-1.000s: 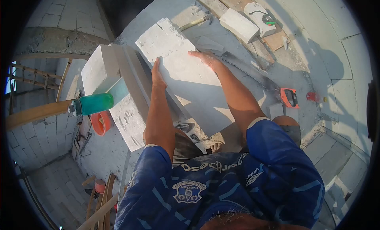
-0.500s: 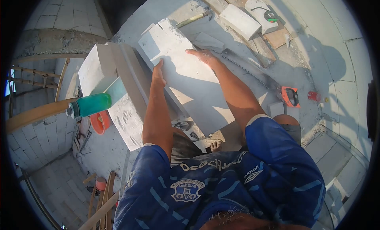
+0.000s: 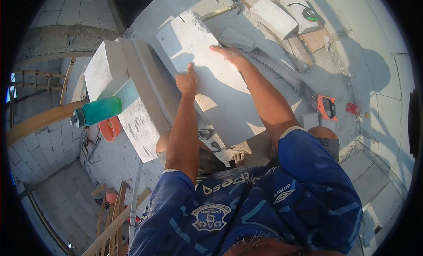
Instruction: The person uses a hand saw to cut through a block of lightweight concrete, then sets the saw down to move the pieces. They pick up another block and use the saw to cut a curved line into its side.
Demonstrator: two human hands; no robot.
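Note:
A long white lightweight concrete block (image 3: 216, 86) lies slantwise before me, its far end chipped. My right hand (image 3: 230, 56) grips its right edge, the thumb on the top face and the other fingers mostly hidden down the side. At the left edge is my left hand (image 3: 187, 81), fingers curled in and one digit pointing forward along the top face. A handsaw (image 3: 327, 107) with an orange handle lies to the right of the block, teeth showing. Beyond the block's far end rests a hammer (image 3: 220, 11).
Left of the block stand more white blocks (image 3: 103, 73), with a teal bottle (image 3: 98, 111) and an orange bucket (image 3: 109, 128) nearby. A tape measure (image 3: 310, 14) sits on a block piece at the upper right. A red container (image 3: 353, 109) lies beyond the saw handle.
My left hand has shifted forward and inward along the block's left edge, its fingers more curled. The right hand stays on the right edge. The whole view has shifted slightly.

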